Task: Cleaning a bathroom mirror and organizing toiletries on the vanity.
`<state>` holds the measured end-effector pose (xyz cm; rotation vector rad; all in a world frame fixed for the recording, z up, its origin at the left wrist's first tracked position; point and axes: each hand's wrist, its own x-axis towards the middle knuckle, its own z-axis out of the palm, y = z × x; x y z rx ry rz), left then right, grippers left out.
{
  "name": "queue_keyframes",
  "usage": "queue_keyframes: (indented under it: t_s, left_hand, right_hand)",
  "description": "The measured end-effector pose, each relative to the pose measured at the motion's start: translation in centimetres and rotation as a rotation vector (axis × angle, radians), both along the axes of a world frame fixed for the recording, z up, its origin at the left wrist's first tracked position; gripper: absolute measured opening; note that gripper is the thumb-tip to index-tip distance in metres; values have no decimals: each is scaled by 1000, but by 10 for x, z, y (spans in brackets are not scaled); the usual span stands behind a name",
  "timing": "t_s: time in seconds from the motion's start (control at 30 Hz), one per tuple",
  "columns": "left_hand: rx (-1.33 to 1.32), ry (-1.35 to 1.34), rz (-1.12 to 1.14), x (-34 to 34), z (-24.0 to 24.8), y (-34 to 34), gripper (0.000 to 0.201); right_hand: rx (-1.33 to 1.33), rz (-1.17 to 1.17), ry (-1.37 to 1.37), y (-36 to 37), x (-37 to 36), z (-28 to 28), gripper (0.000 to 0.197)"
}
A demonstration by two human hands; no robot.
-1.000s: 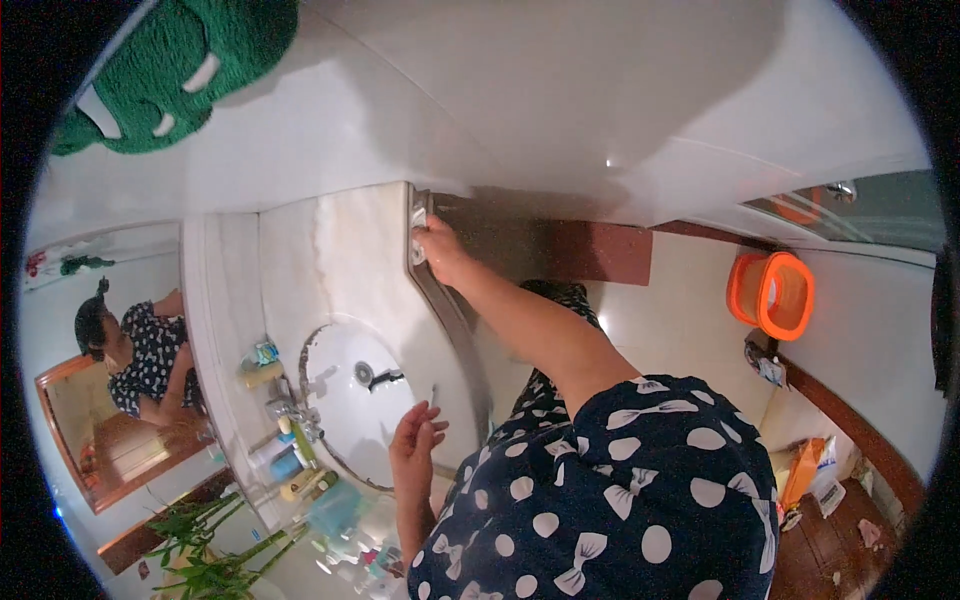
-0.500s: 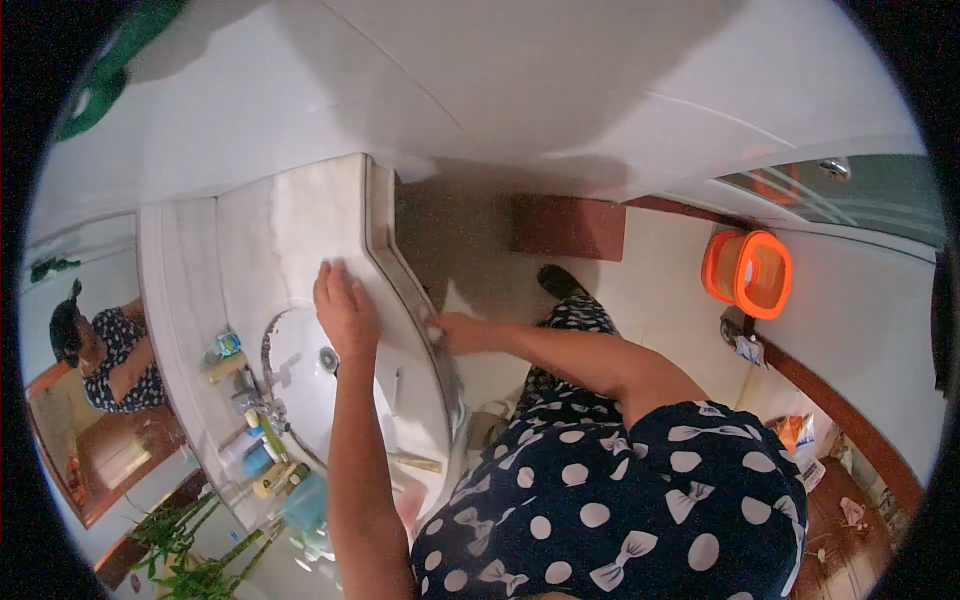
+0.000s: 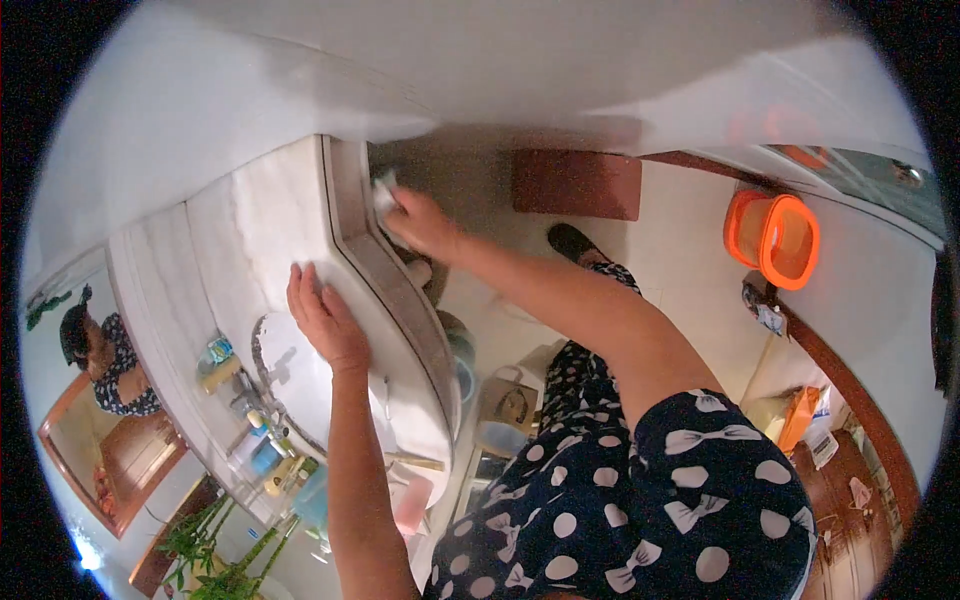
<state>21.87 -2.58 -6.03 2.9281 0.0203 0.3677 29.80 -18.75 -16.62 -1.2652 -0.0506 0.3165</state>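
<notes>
My left hand [image 3: 328,318] lies flat on the pale marble counter [image 3: 275,215], fingers stretched out, beside the far rim of the white sink [image 3: 300,392]. It holds nothing. Beyond the counter's front edge, my right hand [image 3: 422,222] is closed on a white wad [image 3: 385,190], cloth or tissue, I cannot tell which. The wad is close to the counter's grey front side [image 3: 352,200], near its far corner; whether they touch is unclear. My left forearm covers part of the sink.
Bottles and soap things [image 3: 262,440] line the sink's left side, near a green plant [image 3: 215,560] and a mirror [image 3: 115,450]. Below the counter stand a bucket [image 3: 460,365] and a bag [image 3: 507,405]. A reddish mat [image 3: 576,185] and an orange-rimmed bin [image 3: 790,245] lie farther right.
My right hand has moved away from me along the counter's front edge, with the white wad now showing plainly. My left hand stays on the counter. The whole view has shifted slightly.
</notes>
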Motion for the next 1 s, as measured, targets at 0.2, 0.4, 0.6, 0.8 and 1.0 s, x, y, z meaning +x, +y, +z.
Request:
queue_keyframes:
  t_s: [0.2, 0.4, 0.6, 0.8, 1.0]
  left_hand:
    - [-46, -21, -51, 15, -15, -29, 36]
    - [-19, 17, -38, 18, -20, -25, 37]
    - [-9, 1, -29, 8, -14, -9, 37]
    - [5, 5, -55, 12, -15, -13, 38]
    - [3, 2, -67, 12, -14, -16, 38]
  right_hand:
    - [-255, -443, -336, 38, 76, -48, 31]
    - [-257, -166, -268, 49, 8, -62, 39]
    - [-336, -170, -290, 31, -132, -43, 41]
    - [-370, -102, -297, 21, -174, -60, 45]
    - [-61, -149, 34, 43, -76, -63, 38]
